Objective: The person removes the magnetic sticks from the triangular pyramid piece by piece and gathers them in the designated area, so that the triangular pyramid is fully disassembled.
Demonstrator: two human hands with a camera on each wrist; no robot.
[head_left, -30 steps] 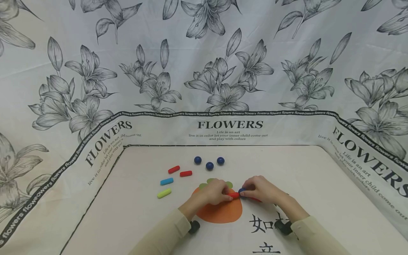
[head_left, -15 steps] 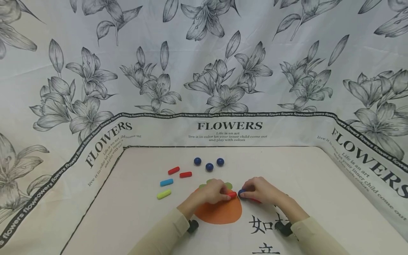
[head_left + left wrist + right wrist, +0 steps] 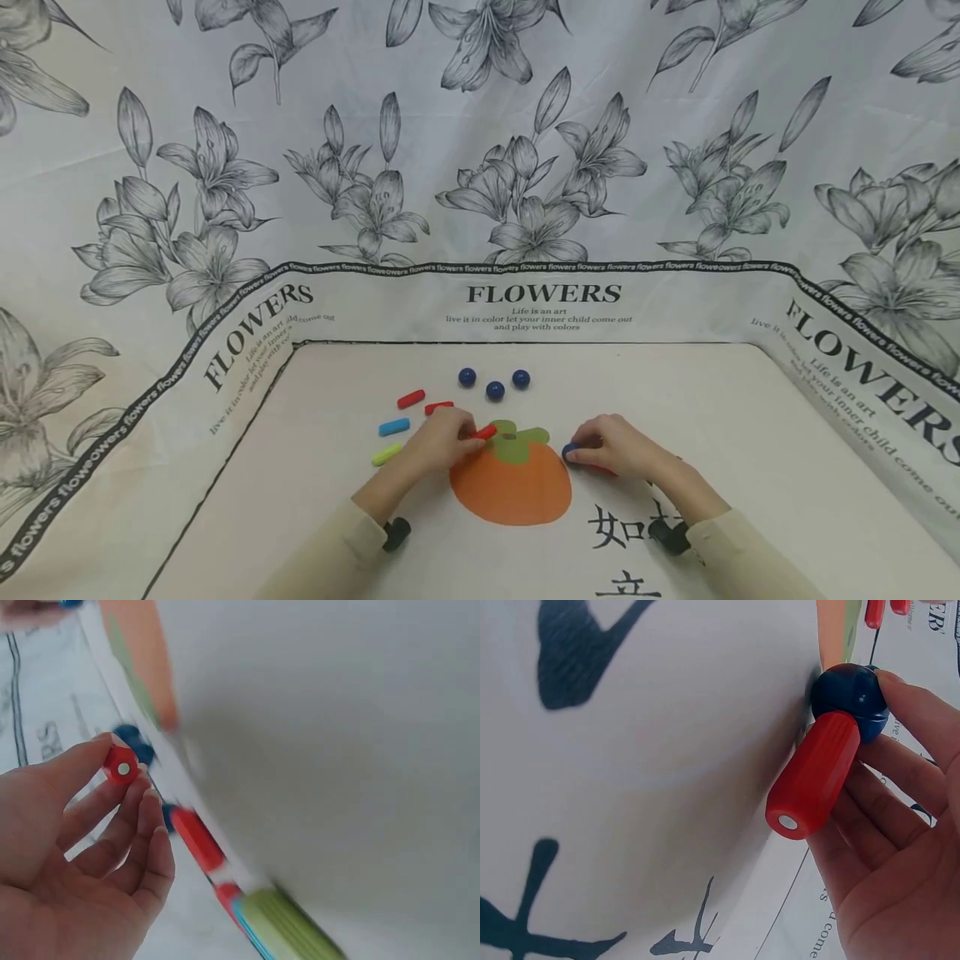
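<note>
My left hand (image 3: 444, 437) pinches a short red magnetic rod (image 3: 121, 765) between thumb and fingertips, its white-dotted end facing the left wrist camera. In the head view that rod overlaps the green leaves of an orange persimmon picture (image 3: 510, 492). To the right of the picture, my right hand (image 3: 618, 446) grips a dark blue ball (image 3: 846, 696) between thumb and fingers. A second red magnetic rod (image 3: 814, 780) is attached to the ball and slants toward the right wrist camera, a white dot on its free end.
Three blue balls (image 3: 495, 391) lie beyond the picture. Left of them are two loose red rods (image 3: 411, 398), a light blue rod (image 3: 393, 427) and a yellow-green rod (image 3: 386, 454), close to my left hand. Black characters (image 3: 617, 527) are printed on the pale table cover.
My left hand has moved left with its red rod, away from the blue ball, uncovering much of the persimmon picture. My right hand stays in place with the ball and attached rod.
</note>
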